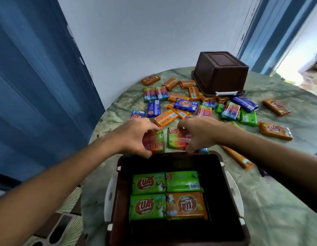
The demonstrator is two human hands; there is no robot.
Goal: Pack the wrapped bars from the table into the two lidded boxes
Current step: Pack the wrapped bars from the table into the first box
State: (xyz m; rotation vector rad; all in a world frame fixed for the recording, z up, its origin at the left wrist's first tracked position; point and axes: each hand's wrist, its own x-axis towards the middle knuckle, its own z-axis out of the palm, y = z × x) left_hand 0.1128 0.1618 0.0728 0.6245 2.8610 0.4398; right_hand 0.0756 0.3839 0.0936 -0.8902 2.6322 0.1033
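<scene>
An open brown box (230,206) stands at the near edge of the table, with several green and orange wrapped bars (164,194) lying flat inside. Just beyond its far rim, my left hand (134,135) grips a red-and-green wrapped bar (155,142). Beside it my right hand (200,132) grips another red-and-green bar (176,141). A second brown box (220,73) sits upside down on its lid at the far side. Many loose bars (186,104) in orange, blue, green and rainbow wrappers are scattered between the two boxes.
The round table (278,174) has a green marbled top. A blue door (29,86) is at the left, a white wall behind, and a bright doorway (299,59) at the right. Patterned floor tiles (69,219) show below the table's left edge.
</scene>
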